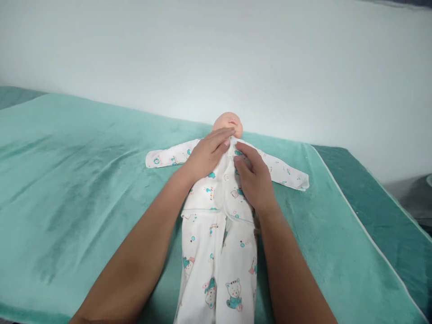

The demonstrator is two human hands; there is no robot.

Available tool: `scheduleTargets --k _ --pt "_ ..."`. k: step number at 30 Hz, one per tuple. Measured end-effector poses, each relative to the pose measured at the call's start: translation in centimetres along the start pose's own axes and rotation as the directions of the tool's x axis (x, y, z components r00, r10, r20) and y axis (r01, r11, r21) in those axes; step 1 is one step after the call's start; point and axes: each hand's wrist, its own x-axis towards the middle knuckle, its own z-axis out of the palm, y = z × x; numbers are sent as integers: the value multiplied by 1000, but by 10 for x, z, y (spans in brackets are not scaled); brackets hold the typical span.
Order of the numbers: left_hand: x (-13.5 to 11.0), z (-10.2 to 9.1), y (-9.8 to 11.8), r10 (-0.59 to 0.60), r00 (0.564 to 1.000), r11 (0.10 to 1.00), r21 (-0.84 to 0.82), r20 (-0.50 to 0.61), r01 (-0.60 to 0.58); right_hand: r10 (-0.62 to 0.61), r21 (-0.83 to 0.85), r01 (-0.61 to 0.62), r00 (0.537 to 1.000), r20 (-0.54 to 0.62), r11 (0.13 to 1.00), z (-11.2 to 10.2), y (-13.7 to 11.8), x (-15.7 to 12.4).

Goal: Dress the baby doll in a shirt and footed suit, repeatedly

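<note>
Sleepsuit [219, 198] on the doll [228, 122] lies mid-towel [84, 180], collar at the far end. Your left hand [205, 155] presses flat at the neckline; your right hand [254, 177] pinches the cloth there. Fastening seems in hand, needing aligned edges.

Loads of open room on the teal fleece-covered worktop [67, 180] off to the left, plus a narrower clear strip on the right out to its edge. What's in the way is the baby doll in the white printed cotton sleepsuit [219, 252], lying down the middle with its sleeves stretched out sideways. The plain white wall [270, 67] sits close behind its head, so it's tight up there.
</note>
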Motion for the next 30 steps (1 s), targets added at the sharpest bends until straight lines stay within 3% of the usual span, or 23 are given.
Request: scheduleTargets --k 5,10,16,19,22,25,28,30 --pt "9 2 -11 -24 999 988 151 27 20 -52 -55 57 994 99 997 4 9 23" --pt "8 4 -11 -37 999 963 268 -2 36 -64 -105 71 995 72 992 5 11 28" --pt "8 7 -17 -46 998 981 188 -52 55 -100 -137 128 976 195 982 5 20 36" --pt "-3 2 -32 -70 983 981 167 -169 99 -75 -97 91 985 156 991 -3 35 35" --pt "-31 -15 -55 -138 962 898 379 -237 222 -14 -276 16 1000 8 961 -29 63 25" --pt "-67 -44 -79 -238 951 731 608 -199 311 68 -592 -80 997 -44 802 -74 99 9" --pt "-94 -72 -96 -352 906 602 684 -235 411 194 -717 -195 977 -85 669 -119 130 -12" --pt "-103 -82 -101 -390 881 548 702 -267 455 226 -744 -214 970 -86 633 -138 140 -27"
